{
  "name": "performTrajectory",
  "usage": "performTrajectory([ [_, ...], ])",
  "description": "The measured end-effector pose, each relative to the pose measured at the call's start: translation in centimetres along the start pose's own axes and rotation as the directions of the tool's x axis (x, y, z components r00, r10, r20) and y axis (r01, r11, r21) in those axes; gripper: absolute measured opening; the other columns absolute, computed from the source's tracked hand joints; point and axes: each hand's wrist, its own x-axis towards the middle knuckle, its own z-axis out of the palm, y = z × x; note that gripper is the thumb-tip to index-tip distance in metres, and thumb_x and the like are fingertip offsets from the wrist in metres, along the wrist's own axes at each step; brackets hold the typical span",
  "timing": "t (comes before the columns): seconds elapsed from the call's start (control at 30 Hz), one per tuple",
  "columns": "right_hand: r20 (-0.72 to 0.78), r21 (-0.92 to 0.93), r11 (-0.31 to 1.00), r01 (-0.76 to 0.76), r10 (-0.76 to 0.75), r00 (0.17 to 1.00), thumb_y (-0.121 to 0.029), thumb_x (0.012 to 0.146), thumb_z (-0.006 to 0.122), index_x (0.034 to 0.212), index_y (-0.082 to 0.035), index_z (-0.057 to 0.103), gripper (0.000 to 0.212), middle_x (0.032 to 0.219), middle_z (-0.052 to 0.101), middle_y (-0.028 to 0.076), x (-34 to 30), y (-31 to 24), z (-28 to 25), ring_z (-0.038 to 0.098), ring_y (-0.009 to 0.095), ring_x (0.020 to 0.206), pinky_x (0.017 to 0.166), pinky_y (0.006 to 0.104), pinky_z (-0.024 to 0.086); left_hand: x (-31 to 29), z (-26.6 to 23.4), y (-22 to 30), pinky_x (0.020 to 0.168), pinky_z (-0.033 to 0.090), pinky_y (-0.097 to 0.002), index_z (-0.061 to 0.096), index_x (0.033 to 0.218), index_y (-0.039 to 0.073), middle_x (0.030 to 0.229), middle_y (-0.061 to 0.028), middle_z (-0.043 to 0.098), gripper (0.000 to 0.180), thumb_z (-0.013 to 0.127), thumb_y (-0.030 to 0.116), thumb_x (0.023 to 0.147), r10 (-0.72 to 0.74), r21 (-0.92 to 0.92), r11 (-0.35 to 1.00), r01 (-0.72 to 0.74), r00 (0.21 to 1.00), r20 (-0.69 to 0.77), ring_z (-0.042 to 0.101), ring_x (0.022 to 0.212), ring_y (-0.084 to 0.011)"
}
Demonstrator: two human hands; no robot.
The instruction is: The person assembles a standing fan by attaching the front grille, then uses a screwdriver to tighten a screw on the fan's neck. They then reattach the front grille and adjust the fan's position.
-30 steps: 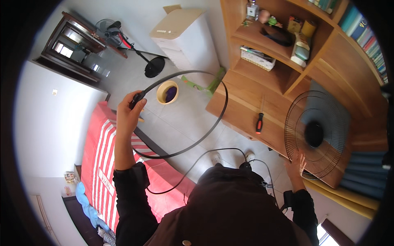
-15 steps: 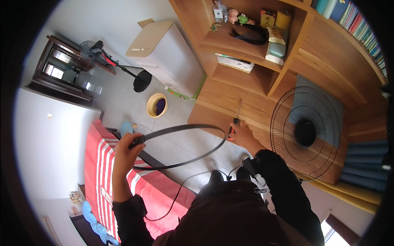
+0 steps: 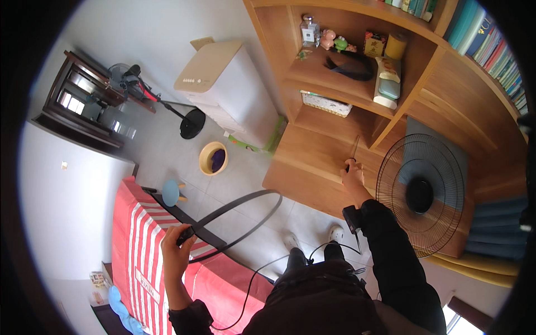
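Observation:
My left hand (image 3: 175,252) is closed on one end of a thin black hoop (image 3: 252,196), which looks like the rim ring of a fan guard. The hoop hangs over the grey floor beside the red-striped bed. Over the wooden desk (image 3: 312,159), my right hand (image 3: 354,180) grips a screwdriver (image 3: 355,147) by its dark handle, the metal shaft pointing away from me toward the shelf. To the right of that hand, a round black wire fan grille (image 3: 419,194) with a dark centre lies on the desk.
A pedestal fan (image 3: 192,124) stands at the far left near a white cabinet (image 3: 240,95). A yellow basket (image 3: 204,167) holding something purple and a blue-topped stool (image 3: 170,192) are on the floor. Bookshelves (image 3: 413,103) rise behind the desk. A dark cable (image 3: 254,277) crosses near my legs.
My right hand has moved forward and right over the desk with the screwdriver. The left hand has lowered the hoop toward me, and the hoop looks narrower. My view has shifted slightly.

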Motion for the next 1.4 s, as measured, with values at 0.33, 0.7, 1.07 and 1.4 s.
performTrajectory([
  [0.33, -0.197, -0.171, 0.845, 0.507, -0.533, 0.823, -0.021, 0.085, 0.065, 0.146, -0.012, 0.032, 0.070, 0.151, 0.024, 0.022, -5.3, 3.7, -5.7, 0.022, 0.042, 0.139, 0.109, 0.0504, 0.030, 1.5, 0.7, -1.1, 0.065, 0.047, -0.0270, 0.064, 0.101, -0.001, 0.084, -0.0082, 0.058, 0.027, 0.071, -0.002, 0.076, 0.046, -0.045, 0.998, -0.045, 0.999, 0.015, 0.059, 0.073, -0.0168],
  [0.7, -0.141, -0.655, 0.737, 0.165, -0.335, 0.932, -0.022, 0.082, 0.069, 0.133, -0.012, 0.051, 0.055, 0.139, 0.048, 0.011, -18.1, 20.1, -7.8, 0.046, 0.030, 0.126, 0.101, 0.0440, 0.041, 2.3, -1.5, -1.4, 0.072, 0.049, -0.0306, 0.063, 0.104, 0.000, 0.088, -0.0101, 0.062, 0.028, 0.070, 0.000, 0.077, 0.025, 0.057, 0.998, -0.019, 0.994, -0.109, 0.063, 0.079, -0.0221],
  [1.07, -0.532, -0.339, 0.865, 0.370, -0.501, 0.683, -0.006, 0.084, 0.061, 0.090, 0.003, 0.050, 0.015, 0.076, 0.045, 0.004, -34.0, 6.9, -26.8, 0.043, 0.012, 0.069, 0.063, 0.0256, 0.039, 5.8, -5.8, -16.4, 0.070, 0.047, -0.0303, 0.064, 0.106, 0.003, 0.087, -0.0091, 0.060, 0.030, 0.073, 0.004, 0.078, -0.036, -0.180, 0.984, -0.011, 0.966, -0.255, 0.060, 0.076, -0.0210],
  [1.4, -0.097, -0.164, 0.941, 0.296, -0.314, 0.944, -0.032, 0.086, 0.069, 0.132, -0.002, 0.053, 0.058, 0.125, 0.060, 0.017, -44.8, -20.0, -15.4, 0.057, 0.025, 0.111, 0.096, 0.0476, 0.045, 5.5, -16.8, -31.7, 0.069, 0.045, -0.0257, 0.062, 0.108, 0.002, 0.084, -0.0041, 0.054, 0.028, 0.068, 0.000, 0.081, -0.110, -0.252, 0.968, 0.006, 0.910, -0.401, 0.055, 0.075, -0.0143],
])
